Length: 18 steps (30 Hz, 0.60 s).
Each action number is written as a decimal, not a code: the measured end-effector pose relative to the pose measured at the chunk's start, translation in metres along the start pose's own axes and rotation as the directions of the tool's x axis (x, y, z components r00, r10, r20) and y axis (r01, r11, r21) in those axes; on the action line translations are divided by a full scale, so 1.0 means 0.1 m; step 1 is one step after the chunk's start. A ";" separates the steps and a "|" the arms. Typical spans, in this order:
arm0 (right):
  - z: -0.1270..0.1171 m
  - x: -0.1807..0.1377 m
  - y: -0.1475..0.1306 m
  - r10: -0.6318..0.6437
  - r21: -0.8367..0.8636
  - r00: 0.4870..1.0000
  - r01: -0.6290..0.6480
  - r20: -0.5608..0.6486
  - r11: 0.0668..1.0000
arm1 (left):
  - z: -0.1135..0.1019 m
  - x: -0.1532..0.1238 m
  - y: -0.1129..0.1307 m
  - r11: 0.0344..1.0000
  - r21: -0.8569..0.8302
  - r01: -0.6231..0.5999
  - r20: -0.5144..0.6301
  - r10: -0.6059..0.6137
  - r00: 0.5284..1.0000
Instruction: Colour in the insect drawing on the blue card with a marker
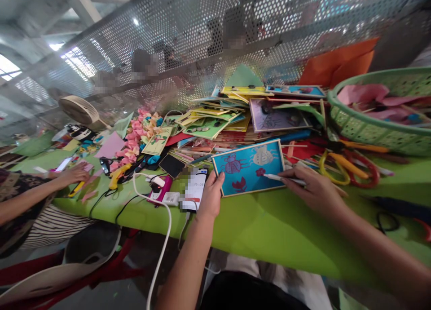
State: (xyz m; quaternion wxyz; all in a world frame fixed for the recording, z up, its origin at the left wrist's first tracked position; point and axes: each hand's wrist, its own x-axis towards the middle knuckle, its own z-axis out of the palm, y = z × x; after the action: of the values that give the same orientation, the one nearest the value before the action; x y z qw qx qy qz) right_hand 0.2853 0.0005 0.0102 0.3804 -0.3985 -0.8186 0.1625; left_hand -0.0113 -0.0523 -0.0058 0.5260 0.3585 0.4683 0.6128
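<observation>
My left hand point(211, 195) grips the left edge of a blue picture panel point(249, 177) with a pale wooden frame, thumb on its face. Two bug shapes, a red tulip shape and a small red flower point(260, 171) show on the panel, which is tilted toward me above the green tabletop. Between the fingers of my right hand point(311, 184) is a slim white pen point(274, 177). Its tip is at the small red flower, but I cannot tell whether it touches. A phone with a lit screen point(195, 188) lies just left of my left hand.
Framed cards point(212, 123) are heaped behind the panel. Scissors point(362, 168) and a green basket point(377, 130) stand to the right. A white cable point(167, 238) hangs over the front edge near a pink power strip point(160, 191). At left, another person's hand point(74, 173) rests near a yellow cutter.
</observation>
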 end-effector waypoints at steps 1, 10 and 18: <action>0.00 0.00 0.00 0.001 -0.001 1.000 -0.001 -0.003 1.000 | 0.00 0.00 0.00 1.000 0.002 0.004 -0.001 -0.004 1.000; -0.02 -0.02 -0.02 0.082 0.024 0.997 -0.082 -0.006 0.996 | -0.03 0.02 -0.04 1.000 0.021 -0.005 -0.016 0.005 1.000; -0.01 -0.01 -0.01 0.051 0.024 0.998 -0.051 0.027 0.998 | -0.02 0.02 -0.04 1.000 -0.005 0.006 -0.014 -0.006 1.000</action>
State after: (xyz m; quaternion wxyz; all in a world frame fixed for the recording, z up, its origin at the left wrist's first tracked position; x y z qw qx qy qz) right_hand 0.2858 -0.0012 0.0115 0.3701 -0.4124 -0.8110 0.1874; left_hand -0.0127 -0.0504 -0.0106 0.5255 0.3514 0.4715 0.6149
